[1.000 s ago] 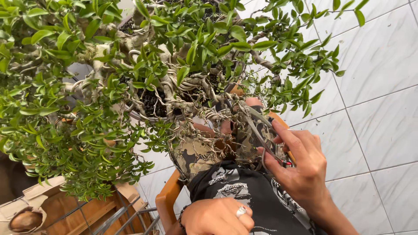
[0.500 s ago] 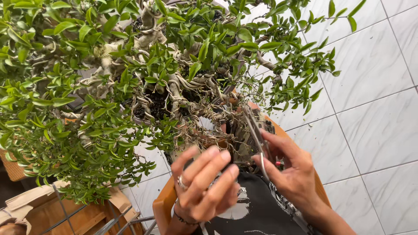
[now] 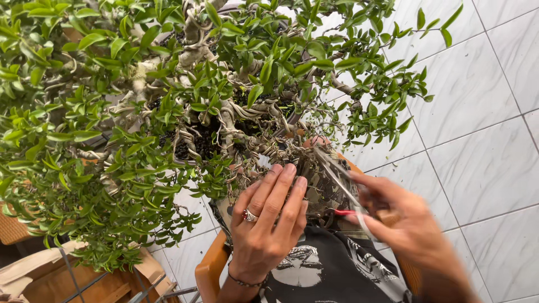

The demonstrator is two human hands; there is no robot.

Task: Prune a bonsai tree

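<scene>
Scissors (image 3: 342, 188) in right hand (image 3: 412, 233) fingers, blades beside left hand (image 3: 266, 224) fingertips.

Right hand (image 3: 412, 233) grip closes on scissors (image 3: 342, 188), blades running up and left from it toward the bonsai tree (image 3: 196, 112). Left hand (image 3: 266, 224) lies just left of that grip, fingers spread, fingertips (image 3: 289, 171) up at the roots (image 3: 247, 140). Foliage spreads above and far left of the grip. Patterned cloth (image 3: 331, 269) sits below both hands, over a stool (image 3: 209, 269). Cardboard box (image 3: 84, 275) is low, far left. Tiled floor (image 3: 477, 140) lies right of and behind everything.
</scene>
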